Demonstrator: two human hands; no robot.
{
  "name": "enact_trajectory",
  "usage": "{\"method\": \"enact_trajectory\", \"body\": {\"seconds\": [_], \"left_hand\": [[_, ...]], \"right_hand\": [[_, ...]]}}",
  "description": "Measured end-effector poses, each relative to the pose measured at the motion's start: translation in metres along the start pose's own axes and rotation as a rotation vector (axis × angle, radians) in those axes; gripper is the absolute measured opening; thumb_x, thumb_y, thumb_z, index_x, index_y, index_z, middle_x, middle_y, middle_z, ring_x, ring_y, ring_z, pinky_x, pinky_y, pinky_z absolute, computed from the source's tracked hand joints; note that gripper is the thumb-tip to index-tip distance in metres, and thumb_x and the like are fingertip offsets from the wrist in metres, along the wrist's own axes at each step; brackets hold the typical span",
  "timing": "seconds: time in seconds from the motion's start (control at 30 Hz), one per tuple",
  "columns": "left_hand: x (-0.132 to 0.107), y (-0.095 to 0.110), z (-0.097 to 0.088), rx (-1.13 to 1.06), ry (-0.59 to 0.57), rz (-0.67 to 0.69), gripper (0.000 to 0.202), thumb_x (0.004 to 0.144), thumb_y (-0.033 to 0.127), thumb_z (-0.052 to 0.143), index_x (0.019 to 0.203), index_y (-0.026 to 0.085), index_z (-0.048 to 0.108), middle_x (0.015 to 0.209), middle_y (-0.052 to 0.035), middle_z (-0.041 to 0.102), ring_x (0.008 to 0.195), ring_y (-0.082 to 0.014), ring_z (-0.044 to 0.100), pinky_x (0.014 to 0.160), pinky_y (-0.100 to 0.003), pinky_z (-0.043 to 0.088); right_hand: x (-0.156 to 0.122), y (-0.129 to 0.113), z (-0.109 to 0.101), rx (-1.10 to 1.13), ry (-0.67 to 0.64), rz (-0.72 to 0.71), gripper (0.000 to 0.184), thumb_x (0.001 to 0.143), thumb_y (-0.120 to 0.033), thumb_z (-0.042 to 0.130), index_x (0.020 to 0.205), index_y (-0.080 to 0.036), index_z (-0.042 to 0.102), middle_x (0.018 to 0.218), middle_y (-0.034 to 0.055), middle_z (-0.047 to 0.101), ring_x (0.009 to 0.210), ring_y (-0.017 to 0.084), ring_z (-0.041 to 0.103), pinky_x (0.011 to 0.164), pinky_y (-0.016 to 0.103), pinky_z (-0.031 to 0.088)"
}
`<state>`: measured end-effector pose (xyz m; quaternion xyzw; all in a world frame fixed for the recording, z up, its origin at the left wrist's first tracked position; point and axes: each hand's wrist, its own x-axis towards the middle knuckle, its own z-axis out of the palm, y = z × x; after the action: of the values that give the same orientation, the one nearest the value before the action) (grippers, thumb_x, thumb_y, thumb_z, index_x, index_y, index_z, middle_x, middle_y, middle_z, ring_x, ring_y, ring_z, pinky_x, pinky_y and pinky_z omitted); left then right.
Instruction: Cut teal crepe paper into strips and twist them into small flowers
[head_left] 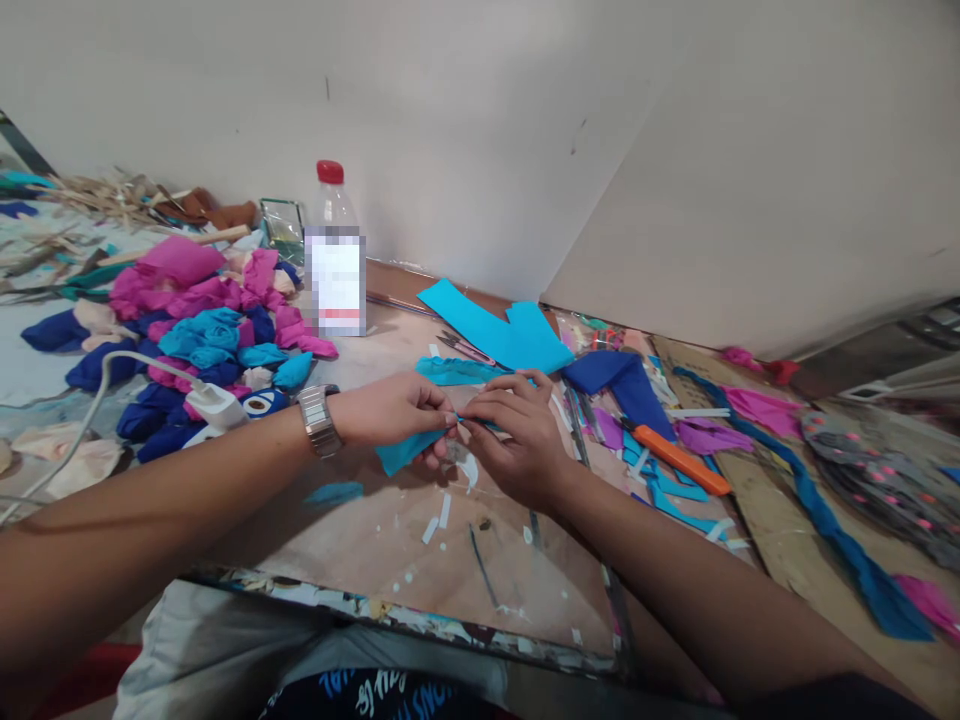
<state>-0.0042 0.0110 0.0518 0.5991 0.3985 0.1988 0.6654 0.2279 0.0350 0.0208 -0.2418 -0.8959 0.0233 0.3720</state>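
In the middle of the board, my left hand (416,412) is closed with thumb and fingers on a turquoise crepe paper strip (405,455). One end of the strip hangs below the palm. My right hand (517,440) meets it from the right, thumb and index finger pinching the strip's narrow end at the left fingertips. Behind the hands lie a crinkled turquoise piece (461,371) and a wide flat turquoise sheet (517,340). Scissors (465,348) rest beside them. A small teal scrap (334,493) lies below my left wrist.
Pink, blue and cream paper flowers (199,335) are heaped left, near a white charger with cable (217,405). A red-capped bottle (336,270) stands at the back. An orange cutter knife (679,460), a dark blue sheet (622,385) and scraps lie right.
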Motion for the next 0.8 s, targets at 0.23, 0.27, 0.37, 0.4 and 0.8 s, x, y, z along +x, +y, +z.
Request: {"method": "enact_trajectory", "body": {"seconds": [0.23,0.27,0.37,0.4,0.8], "left_hand": [[-0.005,0.008,0.009,0.530,0.226,0.118,0.029,0.100,0.032,0.054,0.081,0.017,0.071,0.075,-0.0031,0.077,0.067,-0.0159,0.069,0.065,-0.027,0.049],[-0.005,0.008,0.011,0.642,0.270,0.153,0.029,0.100,0.030,0.053,0.081,0.017,0.071,0.075,-0.0033,0.077,0.067,-0.0157,0.068,0.065,-0.027,0.046],[-0.003,0.002,0.013,0.942,0.396,0.253,0.027,0.101,0.030,0.053,0.090,0.019,0.075,0.081,-0.0058,0.077,0.071,-0.0184,0.066,0.065,-0.030,0.038],[-0.003,0.000,0.013,1.005,0.417,0.272,0.027,0.101,0.030,0.053,0.094,0.019,0.076,0.085,-0.0067,0.078,0.073,-0.0197,0.066,0.065,-0.030,0.037],[-0.001,-0.004,0.017,1.281,0.352,0.311,0.029,0.105,0.033,0.048,0.095,0.018,0.071,0.087,-0.0092,0.075,0.075,-0.0227,0.065,0.063,-0.032,0.035]], "right_hand": [[0.000,-0.001,0.000,-0.032,-0.055,0.054,0.006,0.100,-0.027,0.067,0.094,-0.027,0.070,0.094,0.0011,0.080,0.107,0.027,0.067,0.105,0.051,0.032],[0.000,-0.001,0.000,-0.035,-0.063,0.058,0.006,0.099,-0.026,0.067,0.094,-0.027,0.070,0.094,0.0010,0.080,0.107,0.027,0.067,0.104,0.050,0.032],[0.001,-0.002,0.000,-0.036,-0.062,0.067,0.004,0.098,-0.026,0.069,0.095,-0.026,0.069,0.093,0.0005,0.080,0.107,0.027,0.066,0.103,0.049,0.031],[0.002,-0.002,0.000,-0.033,-0.059,0.071,0.004,0.098,-0.026,0.069,0.095,-0.026,0.069,0.093,0.0005,0.080,0.107,0.027,0.066,0.103,0.049,0.030],[0.003,-0.006,-0.001,0.008,-0.149,0.111,0.012,0.103,-0.025,0.053,0.094,-0.024,0.061,0.096,0.0044,0.074,0.108,0.026,0.061,0.103,0.049,0.029]]}}
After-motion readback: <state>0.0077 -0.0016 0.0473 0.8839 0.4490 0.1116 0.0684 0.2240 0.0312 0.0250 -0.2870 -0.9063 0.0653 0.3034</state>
